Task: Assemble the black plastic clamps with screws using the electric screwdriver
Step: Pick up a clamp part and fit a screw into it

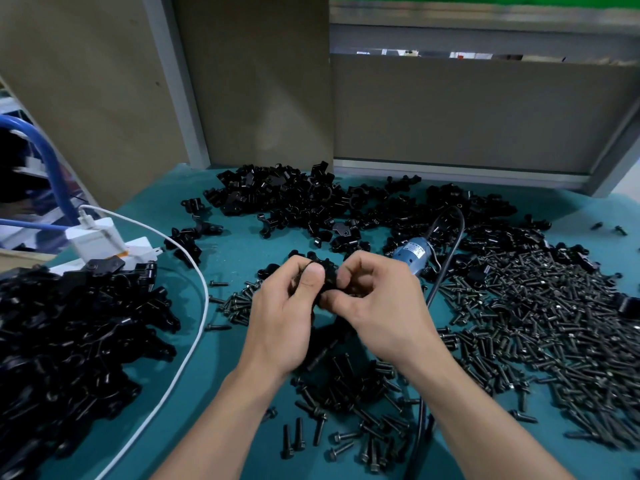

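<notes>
Both hands meet above the middle of the teal table [225, 341]. My left hand [284, 313] and my right hand [377, 306] together hold one black plastic clamp [327, 271], fingers and thumbs curled round it; most of the clamp is hidden between them. The blue electric screwdriver [412, 254] lies on the table just behind my right hand, its black cord [446, 258] running toward me. Loose black screws [540, 320] cover the right side, and more screws [346, 400] lie under my wrists.
A heap of black clamp parts [294, 195] lies at the back, another heap [69, 341] at the left. A white power strip with a charger [98, 240] and a white cable [194, 341] sit at the left. Cardboard panels [467, 112] wall the back.
</notes>
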Motion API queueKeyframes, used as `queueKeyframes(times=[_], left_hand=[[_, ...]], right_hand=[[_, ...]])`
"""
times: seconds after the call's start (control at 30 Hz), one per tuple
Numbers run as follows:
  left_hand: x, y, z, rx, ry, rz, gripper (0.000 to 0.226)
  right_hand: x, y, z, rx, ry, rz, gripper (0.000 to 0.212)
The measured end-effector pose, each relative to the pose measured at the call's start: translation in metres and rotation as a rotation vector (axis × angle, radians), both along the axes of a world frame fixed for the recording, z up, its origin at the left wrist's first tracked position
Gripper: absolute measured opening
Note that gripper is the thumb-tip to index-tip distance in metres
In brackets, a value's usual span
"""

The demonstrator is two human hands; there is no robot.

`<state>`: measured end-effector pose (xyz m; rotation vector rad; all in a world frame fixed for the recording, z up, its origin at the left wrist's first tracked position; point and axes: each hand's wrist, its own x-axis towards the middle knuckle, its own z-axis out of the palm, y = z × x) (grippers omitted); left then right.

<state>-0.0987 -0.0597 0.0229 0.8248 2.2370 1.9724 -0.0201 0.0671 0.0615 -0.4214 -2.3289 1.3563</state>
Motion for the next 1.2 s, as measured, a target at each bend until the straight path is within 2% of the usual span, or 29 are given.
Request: queueKeyframes(times=[0.1, 0.2, 0.27, 0.33, 0.47, 0.5, 0.57, 0.63, 0.77, 0.9, 0.97, 1.13, 1.2], left_hand=[[-0.01, -0.005, 0.005, 0.099, -0.139, -0.096, 0.021], [-0.011, -0.008, 0.008, 0.176, -0.315, -0.217, 0.027], [-0.009, -0.008, 0.006, 0.201, -0.36, -0.208, 0.027], [-0.009, -0.008, 0.004, 0.205, -0.362, -0.149, 0.018], [-0.008, -0.005, 0.002, 0.164, -0.304, -0.095, 0.017], [-0.007, -0.005, 0.001, 0.162, -0.303, -0.112, 0.023], [-0.005, -0.005, 0.001, 0.179, -0.354, -0.126, 0.034], [-0.004, -0.005, 0.003, 0.201, -0.4, -0.101, 0.026], [-0.009, -0.009, 0.005, 0.333, -0.47, 0.025, 0.019], [-0.011, -0.012, 0.002, 0.352, -0.491, 0.048, 0.029], [-0.009, -0.009, -0.002, 0.323, -0.471, 0.037, 0.032], [-0.006, -0.004, -0.01, 0.253, -0.391, 0.003, 0.024], [-0.006, -0.004, -0.012, 0.234, -0.355, -0.016, 0.023]], right_hand=[[0.0, 0.008, 0.001, -0.121, 0.008, -0.028, 0.029], [0.002, 0.009, 0.002, -0.135, 0.004, 0.013, 0.028], [0.003, 0.007, 0.003, -0.085, -0.003, 0.03, 0.029], [0.003, 0.004, 0.003, -0.012, -0.026, 0.029, 0.029], [0.003, -0.001, 0.003, 0.003, -0.039, 0.025, 0.03], [0.003, -0.002, 0.003, 0.007, -0.04, 0.018, 0.03], [0.005, -0.006, 0.003, 0.024, -0.046, 0.0, 0.029], [0.006, -0.01, 0.005, 0.078, -0.069, -0.038, 0.028], [0.018, -0.004, 0.013, 0.312, -0.205, -0.134, 0.028], [0.034, -0.004, 0.007, 0.658, -0.517, -0.002, 0.017], [0.035, -0.012, -0.005, 0.762, -0.535, -0.015, 0.017], [0.032, -0.017, -0.022, 0.724, -0.456, 0.02, 0.014], [0.034, -0.014, -0.025, 0.635, -0.42, 0.052, 0.007]])
